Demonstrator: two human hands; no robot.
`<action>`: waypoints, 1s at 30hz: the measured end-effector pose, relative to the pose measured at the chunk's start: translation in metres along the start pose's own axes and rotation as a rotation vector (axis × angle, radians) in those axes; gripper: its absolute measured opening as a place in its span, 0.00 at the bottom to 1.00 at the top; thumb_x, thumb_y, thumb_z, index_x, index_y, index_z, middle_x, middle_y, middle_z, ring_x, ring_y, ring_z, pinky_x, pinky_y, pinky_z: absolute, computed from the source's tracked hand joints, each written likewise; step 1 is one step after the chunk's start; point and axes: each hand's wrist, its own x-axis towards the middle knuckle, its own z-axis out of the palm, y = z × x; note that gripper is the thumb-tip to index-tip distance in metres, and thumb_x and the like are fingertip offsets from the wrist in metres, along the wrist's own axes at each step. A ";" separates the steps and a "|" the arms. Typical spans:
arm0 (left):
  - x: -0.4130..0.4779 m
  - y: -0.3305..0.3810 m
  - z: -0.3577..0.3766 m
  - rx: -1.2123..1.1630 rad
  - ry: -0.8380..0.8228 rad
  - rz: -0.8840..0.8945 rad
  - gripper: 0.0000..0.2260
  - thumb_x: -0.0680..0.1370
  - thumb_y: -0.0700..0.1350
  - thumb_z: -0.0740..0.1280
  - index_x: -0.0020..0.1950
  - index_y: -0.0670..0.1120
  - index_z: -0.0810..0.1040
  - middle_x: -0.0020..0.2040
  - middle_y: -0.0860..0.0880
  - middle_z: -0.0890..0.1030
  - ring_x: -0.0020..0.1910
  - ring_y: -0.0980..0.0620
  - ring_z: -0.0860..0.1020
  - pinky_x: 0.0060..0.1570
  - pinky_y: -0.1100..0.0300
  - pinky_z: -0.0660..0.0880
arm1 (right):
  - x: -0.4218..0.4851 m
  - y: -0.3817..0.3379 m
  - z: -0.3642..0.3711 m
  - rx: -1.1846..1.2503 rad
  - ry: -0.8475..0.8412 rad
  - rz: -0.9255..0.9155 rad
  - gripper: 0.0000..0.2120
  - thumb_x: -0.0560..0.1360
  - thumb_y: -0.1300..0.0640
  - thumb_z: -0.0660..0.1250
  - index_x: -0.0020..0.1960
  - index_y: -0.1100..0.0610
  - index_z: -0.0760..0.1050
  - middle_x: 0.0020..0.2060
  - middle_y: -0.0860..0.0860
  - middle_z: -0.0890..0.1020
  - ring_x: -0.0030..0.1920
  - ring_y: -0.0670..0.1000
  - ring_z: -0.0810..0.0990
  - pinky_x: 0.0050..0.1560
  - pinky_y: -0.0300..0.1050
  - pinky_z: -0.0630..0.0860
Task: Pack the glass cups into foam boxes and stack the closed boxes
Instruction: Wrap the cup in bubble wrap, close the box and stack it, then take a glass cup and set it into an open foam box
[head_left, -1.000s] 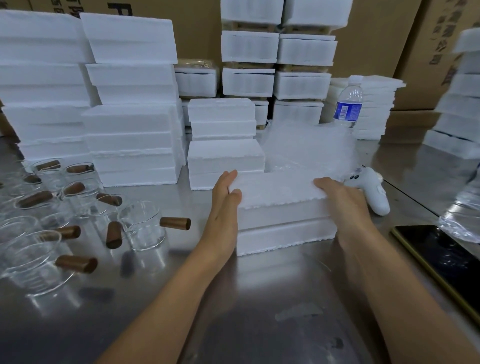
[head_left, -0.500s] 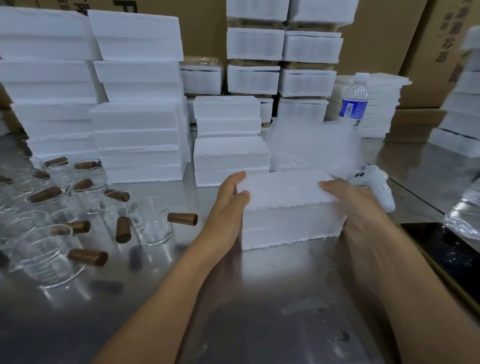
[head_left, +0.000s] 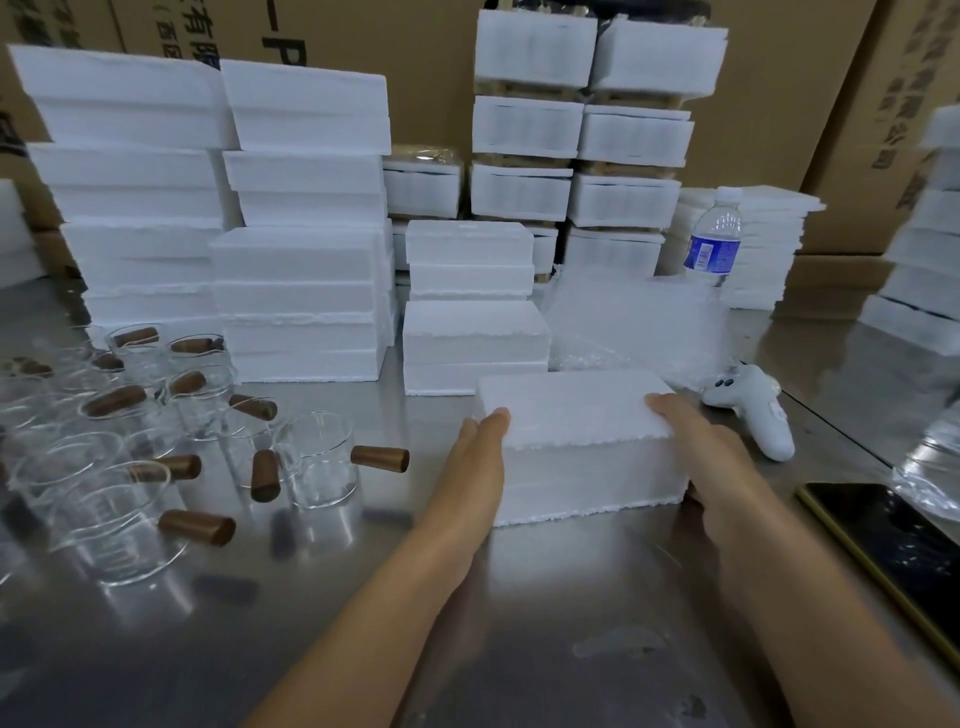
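White foam under both sets of fingers. Left hand (head_left: 475, 462): fingers (head_left: 493, 421) straight, together, pressed flat on the left end of the closed box (head_left: 576, 415). Right hand (head_left: 711, 457): fingers straight, together, laid over the top right edge, palm on that end. Box sits on the steel table (head_left: 519, 623), just in front of a low stack of boxes (head_left: 475, 338). Glass cups (head_left: 317, 457) with brown handles cluster to the left, apart from it. Controller (head_left: 758, 415) just right; phone (head_left: 883, 535) nearer.

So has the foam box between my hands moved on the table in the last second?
No. The foam box sits just left of the white controller with the same narrow gap as before; only the camera view has shifted.
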 end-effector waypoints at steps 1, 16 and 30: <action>-0.002 0.002 0.001 -0.024 0.017 0.016 0.26 0.80 0.58 0.54 0.77 0.54 0.56 0.75 0.57 0.61 0.74 0.55 0.60 0.71 0.59 0.53 | 0.000 0.000 0.001 0.017 -0.023 -0.002 0.32 0.65 0.40 0.71 0.63 0.55 0.71 0.53 0.52 0.80 0.49 0.55 0.80 0.47 0.47 0.75; 0.003 0.022 -0.026 -0.303 0.127 0.372 0.21 0.73 0.62 0.54 0.62 0.57 0.69 0.59 0.67 0.73 0.56 0.75 0.72 0.63 0.66 0.63 | 0.023 -0.089 0.055 0.249 -0.238 -0.066 0.07 0.68 0.50 0.71 0.44 0.48 0.75 0.43 0.50 0.79 0.44 0.53 0.78 0.47 0.49 0.75; 0.035 -0.015 -0.011 -0.072 0.193 0.341 0.10 0.78 0.36 0.62 0.51 0.52 0.72 0.50 0.49 0.79 0.44 0.57 0.77 0.39 0.72 0.70 | 0.075 -0.113 0.149 0.058 -0.298 0.026 0.23 0.72 0.46 0.66 0.63 0.54 0.70 0.52 0.54 0.78 0.49 0.56 0.78 0.46 0.50 0.74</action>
